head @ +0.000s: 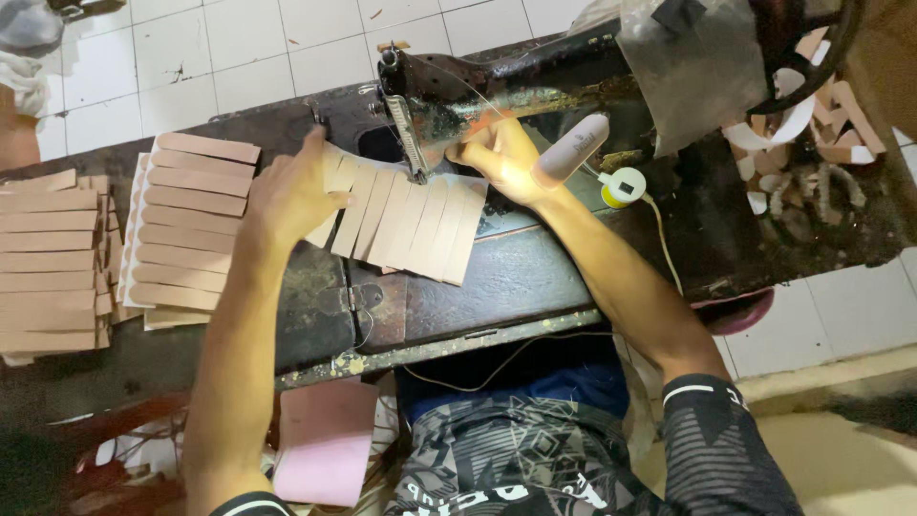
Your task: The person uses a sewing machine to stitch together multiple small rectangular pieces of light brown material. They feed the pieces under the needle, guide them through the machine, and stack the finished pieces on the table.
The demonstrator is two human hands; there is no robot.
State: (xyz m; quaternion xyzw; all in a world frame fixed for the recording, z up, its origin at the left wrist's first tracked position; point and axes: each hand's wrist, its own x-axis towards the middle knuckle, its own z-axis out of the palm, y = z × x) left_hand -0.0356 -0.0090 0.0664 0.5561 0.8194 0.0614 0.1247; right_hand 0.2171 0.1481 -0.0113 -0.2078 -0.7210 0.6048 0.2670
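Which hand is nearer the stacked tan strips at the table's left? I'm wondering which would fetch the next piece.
Left. The left hand lies flat on the fanned strips, right beside the stack of tan strips. The right hand sits by the needle, farther away.

A chain of tan strips [401, 218] lies flat on the bench, overlapping side by side like a fan, its top edge under the sewing machine's needle [417, 172].

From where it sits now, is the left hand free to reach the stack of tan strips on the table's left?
Probably yes: the left hand rests on the fanned strips, right beside the stack of tan strips, with nothing between them.
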